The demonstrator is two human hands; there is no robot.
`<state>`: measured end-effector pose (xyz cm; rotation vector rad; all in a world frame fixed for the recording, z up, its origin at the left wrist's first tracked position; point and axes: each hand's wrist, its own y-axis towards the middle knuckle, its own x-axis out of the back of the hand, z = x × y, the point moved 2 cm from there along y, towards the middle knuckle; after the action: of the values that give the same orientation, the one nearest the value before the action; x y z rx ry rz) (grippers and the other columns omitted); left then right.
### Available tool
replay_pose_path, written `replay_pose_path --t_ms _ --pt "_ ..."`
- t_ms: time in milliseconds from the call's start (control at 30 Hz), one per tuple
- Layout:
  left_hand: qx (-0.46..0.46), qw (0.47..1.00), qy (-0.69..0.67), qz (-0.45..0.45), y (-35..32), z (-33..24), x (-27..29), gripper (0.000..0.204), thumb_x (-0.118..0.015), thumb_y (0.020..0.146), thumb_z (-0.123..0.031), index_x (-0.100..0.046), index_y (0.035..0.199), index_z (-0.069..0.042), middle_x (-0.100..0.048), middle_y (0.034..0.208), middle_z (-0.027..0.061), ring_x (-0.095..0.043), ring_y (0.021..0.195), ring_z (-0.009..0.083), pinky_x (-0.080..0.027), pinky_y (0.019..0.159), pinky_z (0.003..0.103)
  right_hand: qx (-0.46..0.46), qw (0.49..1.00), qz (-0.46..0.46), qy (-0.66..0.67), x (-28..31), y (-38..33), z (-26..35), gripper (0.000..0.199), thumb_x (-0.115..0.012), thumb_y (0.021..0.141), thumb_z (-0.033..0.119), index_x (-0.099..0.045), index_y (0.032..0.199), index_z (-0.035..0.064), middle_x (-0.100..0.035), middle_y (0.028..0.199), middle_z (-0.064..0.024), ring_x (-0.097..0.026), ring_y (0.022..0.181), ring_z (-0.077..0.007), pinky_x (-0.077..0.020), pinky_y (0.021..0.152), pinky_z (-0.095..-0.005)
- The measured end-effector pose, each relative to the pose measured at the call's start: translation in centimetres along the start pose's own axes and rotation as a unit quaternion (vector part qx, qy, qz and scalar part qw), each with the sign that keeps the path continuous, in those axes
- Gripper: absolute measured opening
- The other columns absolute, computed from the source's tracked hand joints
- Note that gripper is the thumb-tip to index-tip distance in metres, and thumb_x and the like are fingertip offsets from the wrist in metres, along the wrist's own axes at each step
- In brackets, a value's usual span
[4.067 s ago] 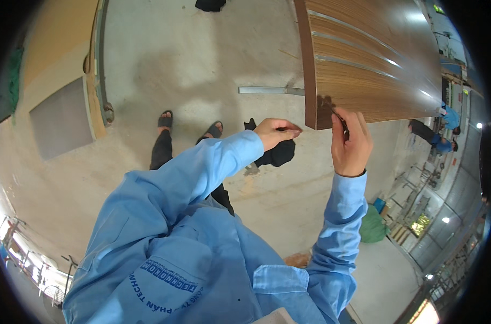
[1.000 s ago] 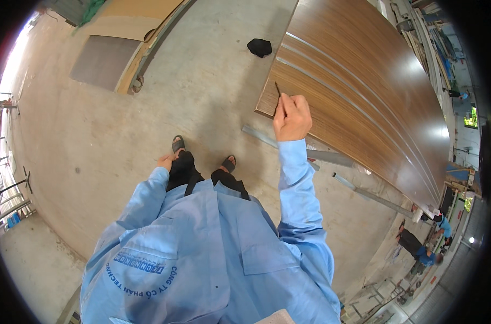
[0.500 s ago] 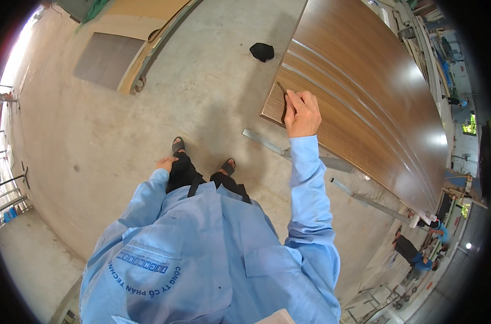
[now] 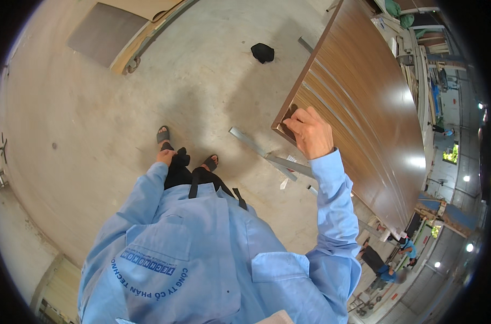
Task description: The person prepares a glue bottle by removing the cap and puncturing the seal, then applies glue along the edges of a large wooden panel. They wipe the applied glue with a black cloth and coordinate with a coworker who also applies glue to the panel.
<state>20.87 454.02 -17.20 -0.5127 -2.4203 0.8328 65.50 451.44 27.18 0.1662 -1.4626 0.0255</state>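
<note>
A large brown wood-grain panel with pale curved stripes stands raised on the right. At its near left corner is my right hand, closed with fingers pinched on a thin dark piece against the surface. The piece is mostly hidden, and its kind cannot be made out. My left hand hangs low by my left leg, its fingers closed at a black cloth-like thing that stands out against the trousers.
Metal bars of a support show under the panel. A black bundle lies on the concrete floor ahead. At the upper left are stacked boards. Other people are at the far lower right, among workshop clutter.
My right hand has shifted right and down to the panel's corner, and the panel appears farther right. Beside my left hand the black cloth-like thing now shows. My feet have shifted slightly left.
</note>
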Motion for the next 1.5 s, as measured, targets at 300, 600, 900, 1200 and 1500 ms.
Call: replay_pose_path --t_ms 300,600,900,1200,1500 --pt "0.024 0.999 -0.02 -0.017 1.9 2.6 0.9 0.03 -0.066 0.085 -0.033 -0.079 0.093 -0.008 -0.075 0.094 0.0163 -0.07 0.093 0.028 -0.052 0.087 0.038 0.039 0.996 0.081 -0.03 0.7 1.6 0.3 0.018 -0.068 0.079 0.001 -0.076 0.092 0.0094 -0.066 0.089 -0.0022 -0.062 0.085 -0.0253 -0.0554 0.067 -0.0387" --pt "0.052 0.998 -0.02 -0.033 2.3 5.6 1.9 0.033 -0.065 0.086 -0.037 -0.079 0.096 -0.009 -0.075 0.094 0.0143 -0.07 0.093 0.0248 -0.052 0.086 0.036 0.048 0.996 0.051 -0.051 0.8 2.0 0.0 0.015 -0.069 0.08 0.001 -0.076 0.091 0.0078 -0.067 0.09 -0.0013 -0.061 0.084 -0.025 -0.0541 0.065 -0.0379" --pt "0.071 0.994 -0.073 -0.041 1.4 6.3 2.0 0.037 -0.066 0.087 -0.04 -0.078 0.098 -0.006 -0.075 0.091 0.0099 -0.068 0.09 0.0192 -0.052 0.085 0.033 0.085 0.994 0.043 -0.048 1.0 2.7 0.7 0.023 -0.068 0.074 -0.004 -0.076 0.091 0.0078 -0.066 0.089 -0.001 -0.061 0.083 -0.0245 -0.0546 0.065 -0.0374" --pt "0.051 0.995 -0.06 -0.053 1.7 5.7 2.3 0.034 -0.066 0.085 -0.038 -0.078 0.095 -0.007 -0.074 0.089 0.0139 -0.069 0.085 0.0238 -0.052 0.082 0.036 0.102 0.994 0.004 -0.026 0.6 2.0 0.5 0.023 -0.065 0.073 0.001 -0.077 0.089 0.0119 -0.065 0.086 -0.0008 -0.062 0.085 -0.024 -0.0561 0.064 -0.037" --pt "0.042 0.994 -0.066 -0.072 2.2 6.0 2.8 0.035 -0.068 0.084 -0.038 -0.079 0.094 -0.006 -0.074 0.084 0.0113 -0.068 0.081 0.0196 -0.052 0.078 0.036 0.015 0.999 -0.019 -0.043 0.0 0.9 -0.6 0.026 -0.067 0.075 -0.002 -0.077 0.094 0.0125 -0.069 0.092 -0.0025 -0.063 0.083 -0.0253 -0.0559 0.068 -0.0368"
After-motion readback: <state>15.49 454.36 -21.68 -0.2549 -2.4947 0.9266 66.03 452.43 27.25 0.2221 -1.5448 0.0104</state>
